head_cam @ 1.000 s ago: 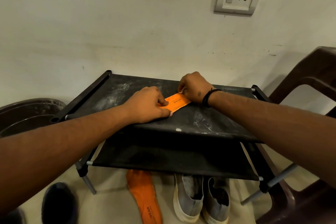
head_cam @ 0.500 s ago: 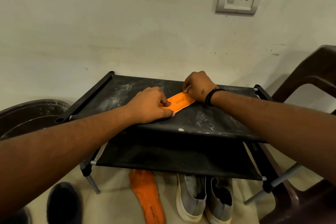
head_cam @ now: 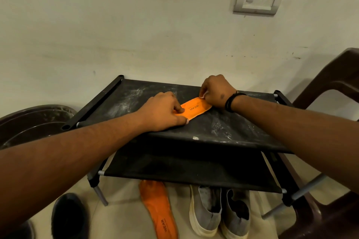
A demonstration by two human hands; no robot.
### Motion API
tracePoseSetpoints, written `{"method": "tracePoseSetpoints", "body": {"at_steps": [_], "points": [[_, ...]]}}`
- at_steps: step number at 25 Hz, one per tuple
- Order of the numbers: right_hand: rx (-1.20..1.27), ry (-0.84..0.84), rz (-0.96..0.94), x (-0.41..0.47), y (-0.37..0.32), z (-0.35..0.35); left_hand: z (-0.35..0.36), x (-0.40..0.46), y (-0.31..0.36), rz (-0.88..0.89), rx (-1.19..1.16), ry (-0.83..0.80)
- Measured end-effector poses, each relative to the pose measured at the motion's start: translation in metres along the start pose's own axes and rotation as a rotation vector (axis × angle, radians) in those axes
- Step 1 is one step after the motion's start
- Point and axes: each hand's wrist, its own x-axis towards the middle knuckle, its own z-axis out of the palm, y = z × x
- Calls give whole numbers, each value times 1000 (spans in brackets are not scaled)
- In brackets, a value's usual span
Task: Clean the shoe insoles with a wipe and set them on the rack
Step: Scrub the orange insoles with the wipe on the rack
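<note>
On the top shelf of the black fabric rack, near its back edge, I see an orange insole lying flat, printed "WEAR". My left hand covers its near end, fingers curled, thumb pressing the orange face. My right hand pinches its far end, where a sliver of white shows between the fingers; I cannot tell whether that is the wipe. The dusty, white-smudged shelf lies open to the left and front of the insole. Behind it the rack stands close to the wall. Both ends of the insole are hidden under my hands. A second orange insole lies on the floor below, cut off by the frame's bottom edge, beside a pair of grey shoes with pale soles. A brown plastic chair crowds the right side.
</note>
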Motion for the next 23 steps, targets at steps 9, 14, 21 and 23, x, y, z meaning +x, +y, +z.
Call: {"method": "tracePoseSetpoints", "body": {"at_steps": [9, 14, 21, 23], "points": [[-109, -73, -250, -19, -16, 4, 3, 1, -2, -9, -7, 23], [30, 35, -79, -8, 4, -16, 0, -1, 0, -4, -5, 14], [-92, -113, -216, -31, -1, -2, 2, 1, -1, -11, -9, 22], [-127, -79, -148, -19, 8, -3, 1, 0, 1, -12, -10, 17]]}}
